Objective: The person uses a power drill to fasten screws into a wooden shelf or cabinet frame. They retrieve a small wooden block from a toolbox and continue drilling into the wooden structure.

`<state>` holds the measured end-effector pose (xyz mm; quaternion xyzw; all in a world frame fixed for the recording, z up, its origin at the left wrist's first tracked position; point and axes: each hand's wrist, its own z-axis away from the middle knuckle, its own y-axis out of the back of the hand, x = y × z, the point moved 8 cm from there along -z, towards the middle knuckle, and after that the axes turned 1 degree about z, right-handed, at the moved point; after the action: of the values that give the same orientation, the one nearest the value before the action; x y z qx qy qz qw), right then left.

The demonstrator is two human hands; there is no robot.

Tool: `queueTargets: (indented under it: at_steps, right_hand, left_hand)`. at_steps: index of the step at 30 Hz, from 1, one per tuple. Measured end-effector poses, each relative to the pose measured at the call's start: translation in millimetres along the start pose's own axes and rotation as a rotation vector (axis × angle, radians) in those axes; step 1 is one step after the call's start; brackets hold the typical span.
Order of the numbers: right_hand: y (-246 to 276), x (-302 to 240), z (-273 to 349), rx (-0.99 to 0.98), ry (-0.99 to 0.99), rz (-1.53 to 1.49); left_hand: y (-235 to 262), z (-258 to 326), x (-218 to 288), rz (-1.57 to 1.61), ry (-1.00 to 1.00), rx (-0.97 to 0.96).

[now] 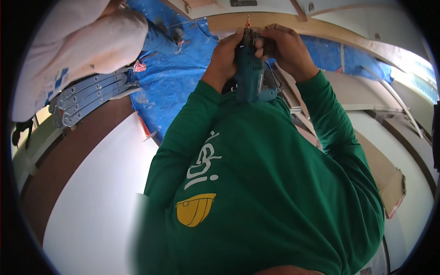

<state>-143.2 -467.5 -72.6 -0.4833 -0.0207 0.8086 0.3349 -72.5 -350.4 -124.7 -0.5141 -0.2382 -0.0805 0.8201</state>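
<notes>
A teal corded-style power drill points away from me at the top middle, with its back end close against my green shirt. My left hand is wrapped along the left side of the drill's front, thumb by the dark chuck. From the other side, the curled fingers of my right hand press on the chuck. A thin orange-tinted bit sticks out of it. The undersides of my fingers are partly hidden, so whether a small key lies in them does not show.
A blue tarp covers the floor ahead. A folded grey metal ladder lies left, beside a person in pale, stained clothing. A large white board stands nearer. A wooden beam crosses ahead; torn cardboard lies right.
</notes>
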Motion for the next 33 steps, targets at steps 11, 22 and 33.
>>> queueTargets:
  at_steps: [11,22,33]
  right_hand:
    - [17,-7,3,0.070,0.046,-0.142]
    - [28,21,6,0.131,-0.285,-0.380]
    - [25,33,2,0.216,-0.295,-0.373]
  left_hand:
    - [2,-20,9,-0.279,-0.044,0.164]
    - [-3,-15,7,-0.630,-0.258,0.180]
    - [-6,-10,-2,-0.287,-0.106,0.110]
